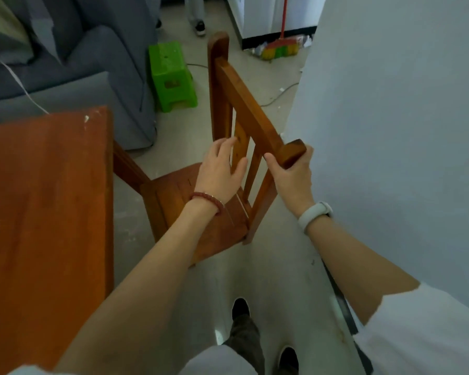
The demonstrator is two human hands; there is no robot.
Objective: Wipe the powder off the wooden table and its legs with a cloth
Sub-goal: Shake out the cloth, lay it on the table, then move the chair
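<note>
The wooden table (44,201) fills the left of the view, with a small white powder mark near its far right corner. A wooden chair (244,112) stands just right of the table, its seat toward the table. My right hand (293,174) grips the near top post of the chair's back. My left hand (220,169) hovers with spread fingers over the back slats; whether it touches them I cannot tell. No cloth is in view.
A pale wall (390,131) runs close along the right. A grey sofa (65,63) sits behind the table, a green plastic stool (172,77) beside it. A broom (280,47) leans at the far wall, and another person's feet (199,27) stand there.
</note>
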